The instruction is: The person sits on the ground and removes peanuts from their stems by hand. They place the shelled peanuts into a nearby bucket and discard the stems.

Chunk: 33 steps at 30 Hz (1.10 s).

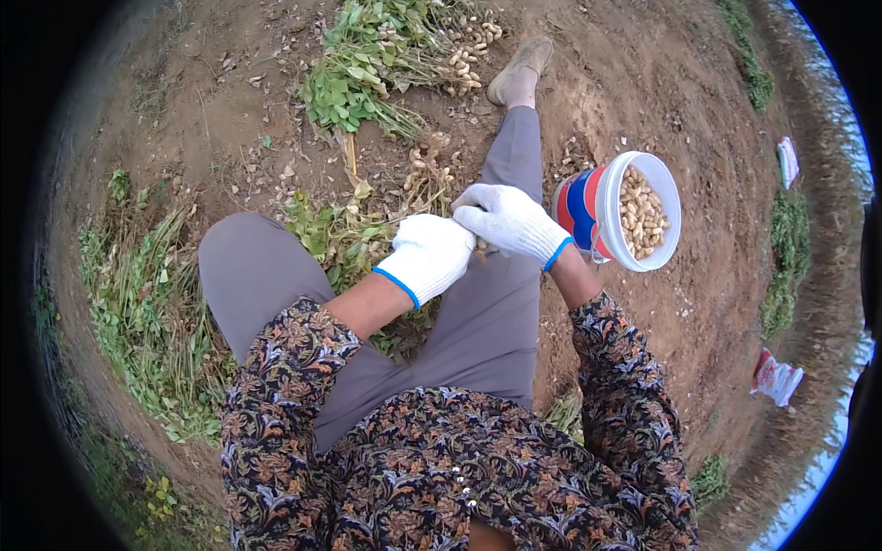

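Note:
My left hand (434, 251), in a white knitted glove with a blue cuff edge, is closed around the root end of a peanut plant (351, 237) lying between my legs. Touching it is my right hand (506, 220), gloved the same way, its fingers curled in against the left. A few peanut pods show just below where the hands meet; what the right fingers hold is hidden. A white, red and blue plastic bucket (610, 213) stands tilted in the view to the right of my right hand, with peanuts (642, 213) inside.
Pulled peanut plants with pods (386, 65) lie on the soil beyond my knees. Another heap of plants (151, 317) is at the left. My outstretched leg (513, 151) runs beside the bucket. Two sacks (776, 377) and green plant rows lie far right.

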Each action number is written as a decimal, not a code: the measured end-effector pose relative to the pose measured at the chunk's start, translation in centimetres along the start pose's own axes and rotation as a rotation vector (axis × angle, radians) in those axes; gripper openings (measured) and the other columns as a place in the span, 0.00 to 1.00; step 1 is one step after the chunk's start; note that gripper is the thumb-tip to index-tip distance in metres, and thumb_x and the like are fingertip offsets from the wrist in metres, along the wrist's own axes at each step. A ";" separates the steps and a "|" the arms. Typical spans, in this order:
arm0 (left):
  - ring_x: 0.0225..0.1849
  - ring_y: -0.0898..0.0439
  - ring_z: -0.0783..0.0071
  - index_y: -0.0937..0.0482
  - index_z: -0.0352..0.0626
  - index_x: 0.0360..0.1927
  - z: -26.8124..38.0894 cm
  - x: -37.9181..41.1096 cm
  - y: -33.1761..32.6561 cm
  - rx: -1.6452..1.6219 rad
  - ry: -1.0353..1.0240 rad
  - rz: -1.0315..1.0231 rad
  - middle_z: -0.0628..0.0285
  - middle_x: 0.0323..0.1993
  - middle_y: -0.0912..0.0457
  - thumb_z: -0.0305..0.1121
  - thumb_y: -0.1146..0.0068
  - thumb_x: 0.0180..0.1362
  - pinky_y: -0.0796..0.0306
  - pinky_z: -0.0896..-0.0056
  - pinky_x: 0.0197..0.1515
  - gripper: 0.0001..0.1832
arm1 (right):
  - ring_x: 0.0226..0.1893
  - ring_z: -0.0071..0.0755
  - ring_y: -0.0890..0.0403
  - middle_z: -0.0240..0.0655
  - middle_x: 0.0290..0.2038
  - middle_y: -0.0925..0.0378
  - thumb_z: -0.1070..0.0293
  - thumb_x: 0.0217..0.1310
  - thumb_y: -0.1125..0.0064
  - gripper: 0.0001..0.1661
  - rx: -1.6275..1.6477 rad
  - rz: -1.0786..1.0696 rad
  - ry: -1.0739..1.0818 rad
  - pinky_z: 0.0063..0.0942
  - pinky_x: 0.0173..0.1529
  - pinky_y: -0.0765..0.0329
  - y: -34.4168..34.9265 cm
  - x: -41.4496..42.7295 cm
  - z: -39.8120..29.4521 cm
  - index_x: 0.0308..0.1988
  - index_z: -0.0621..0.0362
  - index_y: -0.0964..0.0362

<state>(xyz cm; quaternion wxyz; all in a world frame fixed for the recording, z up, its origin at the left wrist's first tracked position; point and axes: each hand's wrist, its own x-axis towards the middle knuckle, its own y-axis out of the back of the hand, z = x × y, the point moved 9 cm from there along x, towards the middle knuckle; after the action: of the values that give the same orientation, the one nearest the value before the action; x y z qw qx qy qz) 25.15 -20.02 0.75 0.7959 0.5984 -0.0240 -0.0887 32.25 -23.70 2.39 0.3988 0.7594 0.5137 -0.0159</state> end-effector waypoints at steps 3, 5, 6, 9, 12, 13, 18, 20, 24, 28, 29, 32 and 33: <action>0.20 0.19 0.53 0.18 0.45 0.25 0.1 0.1 0.3 -0.020 0.014 -0.030 0.56 0.17 0.20 0.34 0.44 0.50 0.27 0.51 0.23 0.06 | 0.35 0.37 0.15 0.43 0.34 0.18 0.54 0.63 0.48 0.21 -0.043 0.101 0.057 0.32 0.40 0.21 0.2 0.2 -0.1 0.40 0.62 0.21; 0.22 0.18 0.54 0.17 0.46 0.27 -0.6 0.3 -0.6 0.002 0.071 -0.114 0.56 0.19 0.19 0.36 0.43 0.50 0.26 0.51 0.24 0.08 | 0.34 0.36 0.15 0.44 0.33 0.18 0.53 0.63 0.47 0.22 0.012 0.096 -0.030 0.32 0.39 0.21 0.3 0.2 -0.2 0.41 0.62 0.21; 0.23 0.18 0.54 0.16 0.46 0.28 -0.7 0.1 -0.3 0.013 0.096 -0.134 0.56 0.20 0.19 0.37 0.43 0.51 0.26 0.51 0.25 0.08 | 0.33 0.37 0.15 0.45 0.31 0.18 0.51 0.63 0.46 0.24 0.009 0.097 -0.042 0.33 0.39 0.21 0.1 0.3 -0.5 0.41 0.63 0.21; 0.27 0.16 0.55 0.16 0.47 0.29 -1.2 -0.3 -0.8 0.029 0.131 -0.185 0.56 0.24 0.17 0.42 0.42 0.54 0.24 0.52 0.28 0.11 | 0.36 0.52 0.16 0.50 0.31 0.18 0.45 0.59 0.45 0.28 0.145 -0.101 -0.260 0.40 0.43 0.22 -1.4 0.6 0.1 0.38 0.62 0.20; 0.29 0.15 0.55 0.17 0.47 0.31 -1.2 0.4 -0.4 0.004 0.169 -0.243 0.56 0.25 0.16 0.44 0.42 0.55 0.23 0.52 0.30 0.13 | 0.32 0.48 0.16 0.49 0.27 0.19 0.45 0.59 0.46 0.28 0.063 0.108 -0.067 0.40 0.41 0.22 -0.9 1.7 1.2 0.37 0.62 0.20; 0.30 0.15 0.54 0.17 0.46 0.33 -1.4 0.4 -0.3 -0.009 0.174 -0.248 0.55 0.26 0.16 0.45 0.42 0.56 0.23 0.51 0.31 0.13 | 0.31 0.48 0.16 0.49 0.26 0.20 0.45 0.59 0.46 0.28 0.088 0.159 -0.105 0.40 0.41 0.23 -0.8 1.5 1.5 0.37 0.62 0.20; 0.33 0.16 0.49 0.25 0.45 0.44 -2.6 1.7 1.6 -0.151 0.369 -0.263 0.52 0.29 0.16 0.48 0.46 0.61 0.23 0.51 0.36 0.18 | 0.14 0.21 0.29 0.32 0.20 0.23 0.57 0.63 0.40 0.17 0.920 0.590 -0.136 0.22 0.18 0.34 0.7 0.6 4.4 0.33 0.61 0.23; 0.34 0.16 0.50 0.25 0.45 0.42 -3.2 1.8 1.1 -0.190 0.363 -0.166 0.52 0.30 0.16 0.49 0.47 0.62 0.23 0.51 0.36 0.17 | 0.09 0.15 0.36 0.29 0.20 0.25 0.58 0.66 0.41 0.14 1.200 0.667 -0.141 0.16 0.11 0.41 0.7 0.5 4.9 0.33 0.58 0.25; 0.34 0.16 0.50 0.24 0.45 0.41 -3.1 2.3 1.6 -0.195 0.331 -0.089 0.52 0.30 0.16 0.49 0.48 0.63 0.23 0.51 0.37 0.17 | 0.10 0.14 0.37 0.28 0.22 0.24 0.57 0.69 0.44 0.14 1.476 0.692 -0.120 0.16 0.12 0.43 -0.1 0.6 6.0 0.36 0.56 0.24; 0.33 0.16 0.51 0.24 0.44 0.41 -2.8 2.3 1.4 -0.171 0.322 -0.127 0.52 0.29 0.17 0.49 0.49 0.64 0.23 0.53 0.36 0.18 | 0.10 0.16 0.36 0.29 0.20 0.25 0.59 0.66 0.43 0.13 1.426 0.777 -0.110 0.18 0.12 0.43 0.5 0.3 6.7 0.36 0.59 0.23; 0.33 0.16 0.51 0.24 0.44 0.40 -2.7 2.3 1.1 -0.173 0.312 -0.158 0.52 0.29 0.17 0.50 0.49 0.64 0.23 0.53 0.35 0.18 | 0.10 0.15 0.36 0.29 0.20 0.26 0.60 0.66 0.42 0.13 1.278 0.800 -0.109 0.18 0.13 0.43 1.0 0.1 6.7 0.36 0.60 0.23; 0.32 0.16 0.53 0.24 0.44 0.39 -2.1 2.4 1.2 -0.145 0.296 -0.209 0.53 0.28 0.17 0.50 0.49 0.65 0.23 0.53 0.34 0.18 | 0.12 0.14 0.34 0.28 0.19 0.26 0.62 0.63 0.38 0.14 0.881 0.829 -0.141 0.17 0.15 0.39 2.5 -0.5 6.5 0.37 0.63 0.23; 0.32 0.16 0.53 0.24 0.44 0.39 -2.0 2.4 1.5 -0.151 0.295 -0.223 0.52 0.28 0.17 0.50 0.50 0.65 0.23 0.53 0.34 0.18 | 0.12 0.14 0.34 0.28 0.19 0.26 0.61 0.63 0.38 0.14 0.895 0.792 -0.138 0.18 0.15 0.39 2.5 -0.3 6.6 0.37 0.63 0.23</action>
<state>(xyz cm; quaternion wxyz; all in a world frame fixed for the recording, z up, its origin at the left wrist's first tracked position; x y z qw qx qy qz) 27.95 -18.17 1.42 0.8185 0.5426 0.1663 -0.0894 36.61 -28.47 -0.51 0.0485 0.9844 0.1079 -0.1300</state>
